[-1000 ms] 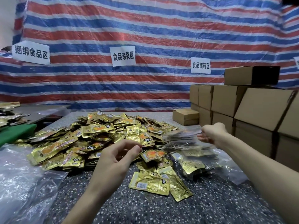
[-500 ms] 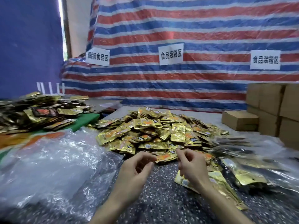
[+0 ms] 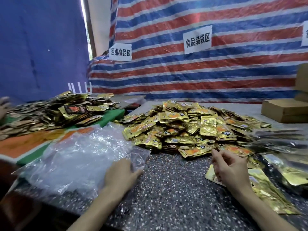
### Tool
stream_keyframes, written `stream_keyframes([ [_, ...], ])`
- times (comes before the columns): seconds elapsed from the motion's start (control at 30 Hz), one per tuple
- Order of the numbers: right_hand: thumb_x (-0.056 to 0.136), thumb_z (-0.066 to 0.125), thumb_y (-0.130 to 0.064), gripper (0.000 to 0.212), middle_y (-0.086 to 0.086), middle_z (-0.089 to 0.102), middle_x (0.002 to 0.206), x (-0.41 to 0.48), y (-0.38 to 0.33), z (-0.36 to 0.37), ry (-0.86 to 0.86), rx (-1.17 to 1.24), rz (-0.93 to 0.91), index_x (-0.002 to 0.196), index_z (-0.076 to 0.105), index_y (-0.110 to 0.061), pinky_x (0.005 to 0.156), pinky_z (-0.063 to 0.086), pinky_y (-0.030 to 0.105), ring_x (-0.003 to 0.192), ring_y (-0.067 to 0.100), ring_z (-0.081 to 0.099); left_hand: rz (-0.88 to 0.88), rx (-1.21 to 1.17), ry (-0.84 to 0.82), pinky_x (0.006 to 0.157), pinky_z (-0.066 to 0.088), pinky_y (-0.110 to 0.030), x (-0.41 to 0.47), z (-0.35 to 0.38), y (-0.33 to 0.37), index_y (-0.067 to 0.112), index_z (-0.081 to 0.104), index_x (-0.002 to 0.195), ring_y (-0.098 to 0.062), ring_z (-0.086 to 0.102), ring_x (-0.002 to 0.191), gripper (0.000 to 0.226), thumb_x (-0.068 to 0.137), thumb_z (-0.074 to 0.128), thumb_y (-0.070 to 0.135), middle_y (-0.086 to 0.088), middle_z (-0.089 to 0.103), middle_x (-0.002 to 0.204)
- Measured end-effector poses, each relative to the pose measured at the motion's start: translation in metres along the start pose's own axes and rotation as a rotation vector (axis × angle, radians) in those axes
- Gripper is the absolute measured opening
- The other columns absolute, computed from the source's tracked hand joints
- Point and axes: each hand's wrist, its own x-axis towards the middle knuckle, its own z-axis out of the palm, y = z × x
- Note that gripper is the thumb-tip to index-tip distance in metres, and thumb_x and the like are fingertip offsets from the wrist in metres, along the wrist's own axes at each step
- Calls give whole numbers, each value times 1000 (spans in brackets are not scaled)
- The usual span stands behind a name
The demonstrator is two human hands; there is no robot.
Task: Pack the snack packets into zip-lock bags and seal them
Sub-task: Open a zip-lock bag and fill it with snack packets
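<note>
Speckled dark stone is the bench (image 3: 166,194) under both my arms. My left hand (image 3: 120,174) lies on the near edge of a heap of clear zip-lock bags (image 3: 75,157), the thumb spread toward the bare stone. The fingers (image 3: 116,164) are foreshortened against the plastic, so I cannot tell whether they pinch a bag or only rest on it. My right hand (image 3: 231,169) hangs over the bench with its fingers loosely curled and nothing between them, the forefinger raised toward the packets. Under that wrist a few loose gold packets (image 3: 266,194) lie flat. Just beyond the fingertips rises the big pile of gold snack packets (image 3: 191,129), spread across the middle of the bench. To its right lie blurred bags already filled with packets (image 3: 283,157). Cardboard boxes (image 3: 283,110) sit at the far right. On the left, a green-and-orange surface (image 3: 33,147) carries a second, darker pile of packets (image 3: 50,114). Behind everything hangs a red, white and blue striped tarp (image 3: 233,77) with paper signs (image 3: 197,40), and a blue sheet (image 3: 41,47) beside it.
</note>
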Motion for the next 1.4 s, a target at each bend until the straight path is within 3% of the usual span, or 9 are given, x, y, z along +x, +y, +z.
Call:
stream_keyframes([
  [0.23, 91, 63, -29, 37, 4, 50, 44, -1, -9, -3, -9, 116, 8, 66, 62, -2, 34, 37, 23, 36, 15, 42, 5, -135, 285, 70, 47, -34, -4, -9, 16, 24, 68, 91, -20, 65, 78, 23, 100, 48, 33, 5, 70, 85],
  [0.43, 88, 63, -36, 36, 6, 48, 52, 6, -18, -10, -57, 391, 243, 71, 59, -4, 37, 28, 20, 40, 15, 40, 523, -586, 491, 63, 52, -13, -22, -26, 77, 21, 71, 98, -1, 65, 76, 9, 97, 62, 22, 11, 71, 92],
  [0.57, 81, 60, -50, 41, 3, 55, 59, 12, -24, -15, -51, 539, 328, 80, 65, -9, 45, 30, 27, 46, 13, 46, 754, -912, 432, 74, 56, -18, -17, -21, 130, 13, 68, 109, 3, 64, 90, 17, 96, 57, 18, 18, 65, 97],
  [0.7, 80, 63, -45, 40, 3, 66, 76, 14, -29, -22, -11, 575, 237, 97, 74, -10, 51, 38, 27, 61, 13, 54, 824, -1078, 144, 75, 49, -15, -15, -1, 170, 19, 61, 109, -1, 62, 88, 16, 99, 51, 10, 12, 65, 96],
  [0.9, 80, 63, -50, 44, 21, 73, 99, 15, -32, -29, 63, 469, 210, 102, 76, -13, 75, 51, 50, 82, 34, 65, 911, -953, -11, 73, 47, -13, -19, 48, 166, 44, 56, 93, 0, 60, 85, 33, 90, 57, 11, 29, 61, 92],
  [1.0, 76, 72, -37, 29, 15, 76, 97, 13, -35, -27, 5, 358, 240, 93, 79, -15, 81, 55, 48, 90, 34, 70, 988, -851, -37, 75, 45, -14, -15, 49, 160, 40, 58, 88, -2, 59, 83, 20, 87, 58, 20, 26, 62, 88],
  [1.1, 70, 79, -16, 18, 10, 77, 92, 10, -37, -23, -102, 261, 253, 88, 80, -12, 71, 60, 30, 88, 28, 74, 934, -862, -174, 75, 48, -22, -15, 48, 156, 25, 68, 81, -7, 60, 80, 11, 80, 58, 30, 7, 68, 85],
  [1.27, 72, 80, -8, 11, 12, 77, 85, 6, -38, -18, -138, 289, 237, 83, 81, -8, 61, 55, 20, 73, 19, 74, 613, -1271, -357, 59, 45, -24, -18, 39, 157, 6, 62, 61, -18, 54, 57, 62, 80, 46, 64, -10, 61, 62],
  [1.4, 81, 76, -11, 7, 10, 76, 75, 3, -37, -13, -170, 229, 156, 80, 80, -6, 59, 54, 20, 65, 14, 69, 483, -1380, -322, 48, 41, -20, -15, 39, 159, 7, 64, 61, -15, 51, 47, 50, 87, 65, 49, -8, 58, 55],
])
